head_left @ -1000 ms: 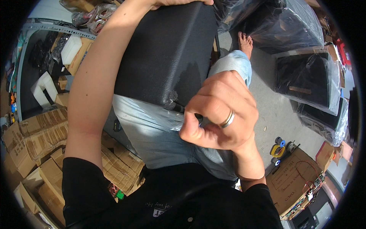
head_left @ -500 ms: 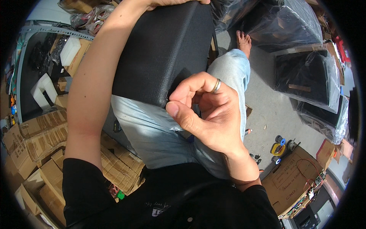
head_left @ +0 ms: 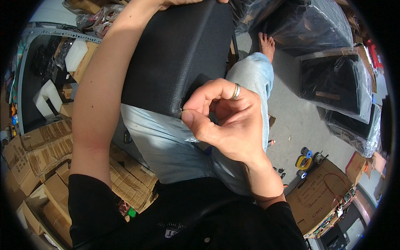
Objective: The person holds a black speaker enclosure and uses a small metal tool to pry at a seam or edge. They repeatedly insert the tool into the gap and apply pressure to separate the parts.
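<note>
Pinching hand: the right hand [head_left: 227, 118] has thumb and index finger closed together at the near right corner of the black box; whether anything small is caught between the tips cannot be told.
Ring: a metal ring [head_left: 236, 91] circles one finger of that hand.
Far hand: the left hand [head_left: 177, 3] lies over the far end of the box, mostly cut off by the upper edge, so its grip cannot be told; its forearm runs along the left side.
Black box: the textured black box [head_left: 166, 71] is in front of the person, its near edge overlapping the jeans [head_left: 154, 154]; what bears its weight is hidden.
Clear film: a crumpled piece of film [head_left: 189, 133] lies on the jeans, just beside the near right corner.
Foot: a bare foot [head_left: 267, 46] stands on the grey floor [head_left: 289, 118], far right of the box.
Wrapped boxes: black boxes in clear plastic [head_left: 333, 83] stand farther right.
Near right: a brown carton [head_left: 310, 202] sits beside small blue-rimmed reels [head_left: 306, 153].
Left: flattened cardboard [head_left: 39, 146] lies near, with a white foam piece [head_left: 43, 98] beyond it.
</note>
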`<action>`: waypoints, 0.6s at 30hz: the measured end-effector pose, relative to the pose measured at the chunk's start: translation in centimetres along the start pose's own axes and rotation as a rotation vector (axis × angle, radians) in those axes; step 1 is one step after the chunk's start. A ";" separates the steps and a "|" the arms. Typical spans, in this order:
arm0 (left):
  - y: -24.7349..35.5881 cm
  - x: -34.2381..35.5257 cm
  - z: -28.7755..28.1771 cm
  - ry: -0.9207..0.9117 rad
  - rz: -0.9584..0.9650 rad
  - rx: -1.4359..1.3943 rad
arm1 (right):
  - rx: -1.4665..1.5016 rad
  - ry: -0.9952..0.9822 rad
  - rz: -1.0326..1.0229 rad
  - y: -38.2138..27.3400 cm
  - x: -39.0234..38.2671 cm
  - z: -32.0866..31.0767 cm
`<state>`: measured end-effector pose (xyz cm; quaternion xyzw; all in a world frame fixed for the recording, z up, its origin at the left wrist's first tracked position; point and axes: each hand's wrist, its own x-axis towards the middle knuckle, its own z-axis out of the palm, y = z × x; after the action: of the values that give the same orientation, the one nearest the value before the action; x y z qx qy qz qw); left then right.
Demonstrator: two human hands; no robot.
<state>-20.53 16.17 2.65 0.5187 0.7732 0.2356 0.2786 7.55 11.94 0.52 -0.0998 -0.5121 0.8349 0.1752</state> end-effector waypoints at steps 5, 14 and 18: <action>0.2 0.1 0.0 -0.007 -0.001 -0.010 | 0.018 -0.031 0.011 -0.1 0.1 -0.4; 0.3 0.0 -0.1 -0.033 -0.004 -0.049 | -0.027 -0.033 0.002 -0.2 0.3 -0.3; 0.1 0.0 0.0 -0.016 0.022 -0.063 | -0.005 -0.015 0.031 -0.3 0.3 -0.1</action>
<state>-20.43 16.17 2.72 0.5201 0.7573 0.2587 0.2983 7.37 12.24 0.77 -0.1021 -0.5140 0.8369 0.1580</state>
